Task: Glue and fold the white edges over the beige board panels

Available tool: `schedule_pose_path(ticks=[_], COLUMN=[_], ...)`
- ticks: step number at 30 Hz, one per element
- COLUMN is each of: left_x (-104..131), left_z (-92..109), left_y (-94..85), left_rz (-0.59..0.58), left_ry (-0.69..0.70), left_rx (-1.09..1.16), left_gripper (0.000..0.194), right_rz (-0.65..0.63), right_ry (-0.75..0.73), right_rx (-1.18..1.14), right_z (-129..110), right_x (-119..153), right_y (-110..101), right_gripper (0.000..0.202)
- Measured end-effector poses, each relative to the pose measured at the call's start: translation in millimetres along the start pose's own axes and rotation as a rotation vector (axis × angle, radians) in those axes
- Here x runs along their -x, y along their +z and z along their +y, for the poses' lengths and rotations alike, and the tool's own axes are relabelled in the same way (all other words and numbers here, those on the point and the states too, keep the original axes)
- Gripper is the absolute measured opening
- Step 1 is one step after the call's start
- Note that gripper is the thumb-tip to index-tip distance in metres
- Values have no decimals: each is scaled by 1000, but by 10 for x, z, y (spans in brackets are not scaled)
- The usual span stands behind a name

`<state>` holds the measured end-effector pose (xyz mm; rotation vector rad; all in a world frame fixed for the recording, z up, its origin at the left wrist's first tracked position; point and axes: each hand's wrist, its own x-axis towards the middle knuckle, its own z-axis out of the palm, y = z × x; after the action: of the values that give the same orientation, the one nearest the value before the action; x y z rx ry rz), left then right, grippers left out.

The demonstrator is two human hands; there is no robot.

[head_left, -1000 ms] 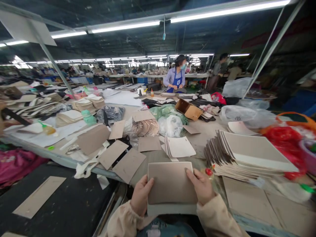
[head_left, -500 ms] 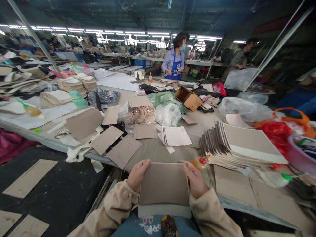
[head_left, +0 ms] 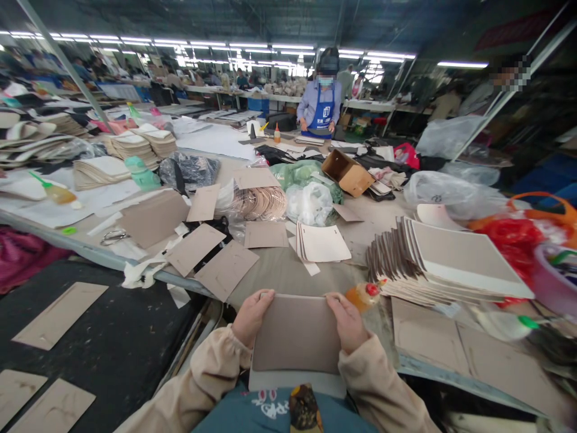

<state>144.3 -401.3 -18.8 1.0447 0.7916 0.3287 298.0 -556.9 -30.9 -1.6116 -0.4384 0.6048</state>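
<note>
Between my hands is a grey-brown panel (head_left: pixel 295 334) with a pale strip along its near edge, held tilted just above my lap. My left hand (head_left: pixel 253 317) pinches its far left corner, thumb on top. My right hand (head_left: pixel 348 322) grips the far right corner the same way; the fingers beneath are hidden. Close beyond my right hand is a squeeze bottle (head_left: pixel 360 297) of amber liquid with a red cap. Further right, a fanned stack of similar panels (head_left: pixel 469 252) rests on the table. A few white-faced pieces (head_left: pixel 325 243) lie straight ahead.
Loose grey-brown panels (head_left: pixel 228 269) lie along the table's near edge. A black surface (head_left: pixel 121 337) at left bears several more. An open cardboard box (head_left: pixel 349 172), plastic bags (head_left: pixel 311 203) and a purple basin (head_left: pixel 552 279) stand around. A person in a blue apron (head_left: pixel 323 111) is across the table.
My right hand has shifted slightly left along the panel's far edge, its fingers now closed on the corner. The person across has turned to face the table more. The view has shifted slightly.
</note>
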Motion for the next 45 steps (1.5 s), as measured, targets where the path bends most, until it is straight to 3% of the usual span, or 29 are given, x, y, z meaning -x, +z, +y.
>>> schedule_pose_path(ticks=[8, 25, 29, 33, 36, 39, 42, 45], left_x=[10, 73, 66, 29, -8, -43, -68, -79], left_z=[-38, -52, -30, -58, -79, -98, -125, -144], left_y=[16, -45, -57, -72, -79, -84, -85, -67], left_rz=[-56, 34, 25, 37, 48, 68, 70, 62], left_ry=[-14, 3, -24, -53, -73, -69, -64, -57], left_rx=[91, 122, 107, 54, 32, 2, -24, -42], left_gripper=[37, 39, 38, 37, 36, 35, 36, 37], right_rz=[6, -64, -155, -247, -422, -548, -587, -532], right_ry=[-10, -16, -16, -29, 13, -75, -189, -234], right_rx=[36, 61, -38, -46, 57, 328, 546, 564], right_z=[52, -57, -98, -145, -149, -79, 51, 173], right_x=[16, 117, 182, 244, 316, 435, 577, 683], right_y=[-16, 29, -8, -75, -185, -329, -441, -482], right_gripper=[29, 39, 68, 84, 101, 110, 107, 89])
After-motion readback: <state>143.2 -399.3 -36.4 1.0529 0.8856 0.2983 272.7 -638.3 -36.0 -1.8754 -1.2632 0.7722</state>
